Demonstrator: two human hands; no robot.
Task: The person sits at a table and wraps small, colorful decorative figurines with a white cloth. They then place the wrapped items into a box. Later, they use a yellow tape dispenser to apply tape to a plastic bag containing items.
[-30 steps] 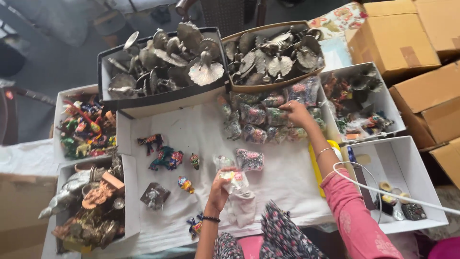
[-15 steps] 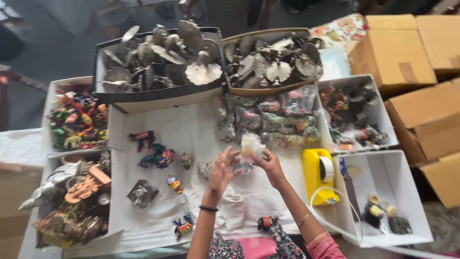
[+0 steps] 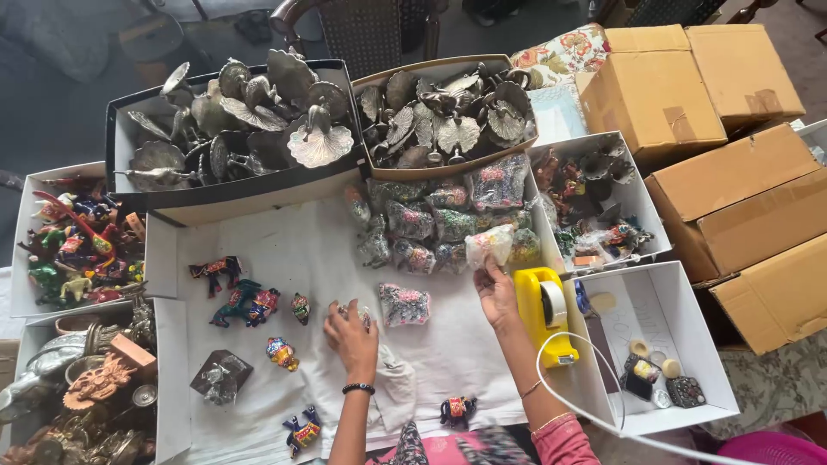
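My right hand (image 3: 497, 293) holds up a small clear plastic bag (image 3: 488, 244) with a pale figurine inside, close to the pile of bagged figurines (image 3: 435, 222). On the white cloth (image 3: 293, 241) my left hand (image 3: 351, 331) rests palm down over a small bagged item, of which only a bit shows. A wrapped colourful figurine (image 3: 403, 304) lies between my two hands. Loose painted animal figurines (image 3: 245, 301) lie to the left of my left hand.
Two trays of metal peacock pieces (image 3: 250, 120) (image 3: 444, 112) stand at the back. White boxes of figurines sit left (image 3: 73, 241) and right (image 3: 594, 202). A yellow tape dispenser (image 3: 544, 310) is beside my right hand. Cardboard boxes (image 3: 741, 198) stack at right.
My hands have separated. The right hand carried the bagged piece up toward the pile; the left dropped to the cloth. The camera view shifted right.
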